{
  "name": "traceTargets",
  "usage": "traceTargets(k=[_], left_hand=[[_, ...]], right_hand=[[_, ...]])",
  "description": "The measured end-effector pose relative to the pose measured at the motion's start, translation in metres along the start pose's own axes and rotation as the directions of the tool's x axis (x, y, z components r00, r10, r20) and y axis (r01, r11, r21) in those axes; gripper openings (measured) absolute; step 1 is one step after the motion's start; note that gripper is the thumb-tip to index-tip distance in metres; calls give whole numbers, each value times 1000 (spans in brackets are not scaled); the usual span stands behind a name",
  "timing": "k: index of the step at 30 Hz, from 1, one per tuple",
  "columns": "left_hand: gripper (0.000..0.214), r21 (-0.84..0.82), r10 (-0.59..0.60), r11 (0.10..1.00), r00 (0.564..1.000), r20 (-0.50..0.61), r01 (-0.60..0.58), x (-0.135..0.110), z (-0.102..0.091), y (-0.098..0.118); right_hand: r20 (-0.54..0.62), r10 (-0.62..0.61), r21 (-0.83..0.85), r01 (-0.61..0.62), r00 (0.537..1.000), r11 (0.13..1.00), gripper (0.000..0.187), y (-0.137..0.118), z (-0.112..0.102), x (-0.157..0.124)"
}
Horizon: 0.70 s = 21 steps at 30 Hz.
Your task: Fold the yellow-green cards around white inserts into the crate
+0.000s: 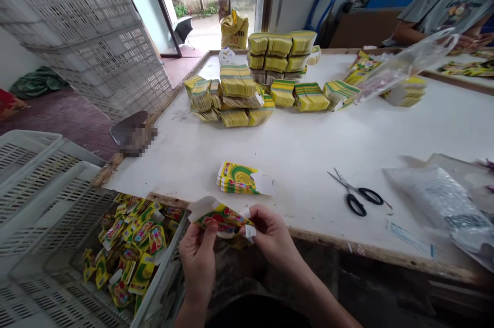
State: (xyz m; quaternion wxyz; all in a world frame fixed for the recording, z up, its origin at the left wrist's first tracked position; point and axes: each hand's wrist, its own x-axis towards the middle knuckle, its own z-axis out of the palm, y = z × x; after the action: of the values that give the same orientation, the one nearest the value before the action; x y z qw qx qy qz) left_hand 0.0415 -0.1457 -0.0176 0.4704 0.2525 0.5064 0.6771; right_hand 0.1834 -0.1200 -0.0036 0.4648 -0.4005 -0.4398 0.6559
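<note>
Between my two hands, just over the table's front edge, is a yellow, green and red printed cardboard box (224, 217), partly folded, with white flaps showing. My left hand (198, 256) grips its left side, thumb on the printed face. My right hand (272, 235) pinches the right end beside a small white flap. Right behind them on the table lies a small stack of flat printed cartons (239, 177). Scissors (357, 196) with black handles rest to the right, blades pointing away and left.
A white crate (162, 271) at lower left holds many small printed boxes (135, 251). Bundled carton stacks (239, 83) stand at the table's back. Clear plastic wrap (443, 204) lies at right. A dustpan (129, 130) touches the left edge. Another person (447, 9) sits at far right.
</note>
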Motion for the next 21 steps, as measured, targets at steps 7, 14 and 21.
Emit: traceTargets(k=[7, 14, 21], left_hand=[[105, 189, -302, 953, 776, 554, 236, 19, -22, 44], [73, 609, -438, 793, 693, 572, -1, -3, 5, 33], [67, 636, -137, 765, 938, 319, -105, -14, 15, 20]], right_hand=[[387, -376, -570, 539, 842, 620, 25, -33, -39, -11], [529, -480, -663, 694, 699, 281, 18, -36, -20, -23], [64, -604, -543, 536, 794, 647, 29, 5, 0, -40]])
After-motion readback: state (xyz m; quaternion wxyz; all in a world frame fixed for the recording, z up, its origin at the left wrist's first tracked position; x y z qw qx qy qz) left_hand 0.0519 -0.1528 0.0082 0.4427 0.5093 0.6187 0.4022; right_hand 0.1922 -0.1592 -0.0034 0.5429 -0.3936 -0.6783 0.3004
